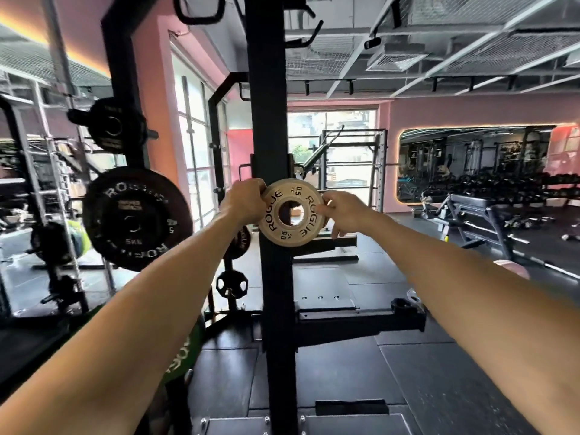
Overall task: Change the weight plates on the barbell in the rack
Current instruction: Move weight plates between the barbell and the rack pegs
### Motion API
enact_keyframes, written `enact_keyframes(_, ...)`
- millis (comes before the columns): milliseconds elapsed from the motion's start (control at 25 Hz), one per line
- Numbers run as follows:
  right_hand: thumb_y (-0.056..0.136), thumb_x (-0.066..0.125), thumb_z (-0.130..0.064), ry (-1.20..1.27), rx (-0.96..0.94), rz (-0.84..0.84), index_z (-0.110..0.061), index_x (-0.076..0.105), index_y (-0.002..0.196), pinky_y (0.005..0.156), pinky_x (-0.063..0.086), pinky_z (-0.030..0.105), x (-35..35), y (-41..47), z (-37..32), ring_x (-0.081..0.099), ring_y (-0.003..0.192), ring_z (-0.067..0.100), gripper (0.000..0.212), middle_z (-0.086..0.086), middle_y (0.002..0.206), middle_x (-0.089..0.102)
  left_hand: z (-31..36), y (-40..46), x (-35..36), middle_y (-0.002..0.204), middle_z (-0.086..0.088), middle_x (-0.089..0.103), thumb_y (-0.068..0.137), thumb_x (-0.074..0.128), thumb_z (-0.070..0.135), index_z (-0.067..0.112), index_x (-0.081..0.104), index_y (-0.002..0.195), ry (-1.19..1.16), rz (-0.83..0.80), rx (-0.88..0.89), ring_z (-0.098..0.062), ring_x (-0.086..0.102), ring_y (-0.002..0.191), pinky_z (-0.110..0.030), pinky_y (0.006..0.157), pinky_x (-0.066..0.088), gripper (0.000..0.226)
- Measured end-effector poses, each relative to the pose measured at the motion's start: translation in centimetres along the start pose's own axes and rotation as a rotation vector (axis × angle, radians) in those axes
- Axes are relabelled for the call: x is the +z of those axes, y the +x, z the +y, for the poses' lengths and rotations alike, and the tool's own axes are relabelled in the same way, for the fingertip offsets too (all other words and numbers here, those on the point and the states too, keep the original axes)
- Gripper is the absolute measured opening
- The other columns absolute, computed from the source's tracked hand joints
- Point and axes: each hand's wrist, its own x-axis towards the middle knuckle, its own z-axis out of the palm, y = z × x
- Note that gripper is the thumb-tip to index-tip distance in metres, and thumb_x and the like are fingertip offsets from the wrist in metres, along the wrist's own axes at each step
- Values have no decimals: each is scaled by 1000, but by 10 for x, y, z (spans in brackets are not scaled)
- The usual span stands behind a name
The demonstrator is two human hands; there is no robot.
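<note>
A small tan Rogue plate marked 0.5 kg [292, 227] is held upright in front of the black rack upright [272, 152]. My left hand [248, 200] grips its left rim. My right hand [340, 211] pinches its right rim, thumb on the face. Through the plate's hole I see only the background. To the left, a black 5 kg Rogue plate [136, 219] hangs on a storage peg, with a smaller black plate [110, 125] above it. No barbell sleeve is plainly visible.
A green plate [180, 356] sits low by my left forearm. Small black plates [232, 284] hang low behind the upright. A rack foot [361, 320] juts right over the rubber floor. Benches [477, 211] and dumbbell racks stand at the far right.
</note>
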Motion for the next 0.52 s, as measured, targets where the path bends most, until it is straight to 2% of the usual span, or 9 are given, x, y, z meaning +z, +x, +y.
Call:
enact_keyframes(200, 99, 51, -27, 33, -95, -66, -12, 52, 101, 43, 49, 26, 59, 10, -75, 63, 43, 16, 16, 16, 98, 69, -80, -26, -69, 103, -13, 67, 87, 56, 16, 12, 65, 98, 85, 14, -60, -33, 61, 96, -34, 76, 43, 15)
enact_keyframes(400, 96, 55, -30, 62, -207, -104, -10, 56, 110, 69, 55, 41, 145, 26, -177, 67, 62, 26, 24, 12, 107, 66, -180, -63, -153, 103, -17, 66, 83, 56, 8, 7, 65, 98, 148, 61, -135, -35, 59, 100, -35, 79, 44, 18)
enact_keyframes(520, 97, 54, -29, 106, -258, -139, -8, 55, 108, 56, 56, 38, 200, 36, -244, 66, 56, 28, 23, 14, 102, 65, -248, -81, -204, 105, -19, 67, 82, 57, 8, 5, 66, 101, 226, 84, -162, -35, 60, 102, -36, 81, 46, 21)
